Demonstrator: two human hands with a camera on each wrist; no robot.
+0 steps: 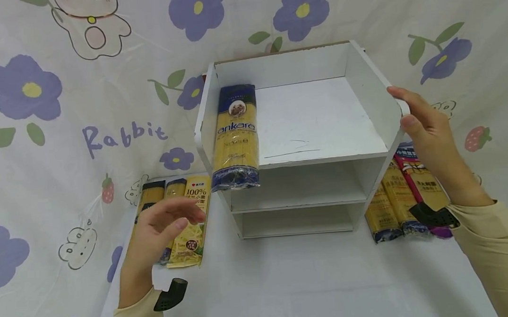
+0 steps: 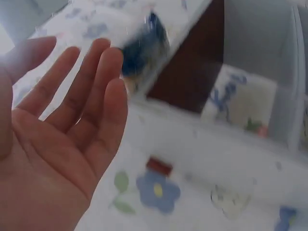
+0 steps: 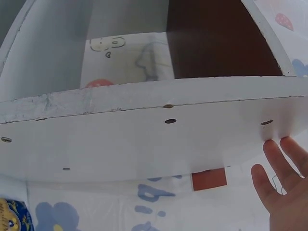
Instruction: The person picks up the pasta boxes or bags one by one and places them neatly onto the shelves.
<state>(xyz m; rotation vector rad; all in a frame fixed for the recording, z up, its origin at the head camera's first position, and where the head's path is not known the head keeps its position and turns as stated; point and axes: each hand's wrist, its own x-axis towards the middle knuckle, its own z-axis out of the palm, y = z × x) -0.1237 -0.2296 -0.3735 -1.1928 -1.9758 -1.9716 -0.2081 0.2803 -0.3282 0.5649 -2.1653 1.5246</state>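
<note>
A white open-topped shelf unit point(image 1: 316, 118) with two lower compartments stands in the middle of the head view. On the left of its top lies a pasta pack point(image 1: 236, 142) with a blue and clear wrapper marked "ankara", its lower end jutting past the front edge. My right hand point(image 1: 434, 139) rests at the front corner of the right side panel; its straight fingertips point(image 3: 272, 149) touch the panel's outer face in the right wrist view. Lower left, my left hand point(image 1: 159, 231) is raised with relaxed fingers and holds nothing, overlapping a yellow pasta pack point(image 1: 191, 241).
Left of the shelf, two darker-ended pasta packs point(image 1: 153, 193) lie beside the yellow one. Several more packs point(image 1: 394, 197), one with a pink wrapper point(image 1: 423, 179), lie to the right, partly behind my right arm. A flower-printed cloth point(image 1: 119, 98) hangs behind.
</note>
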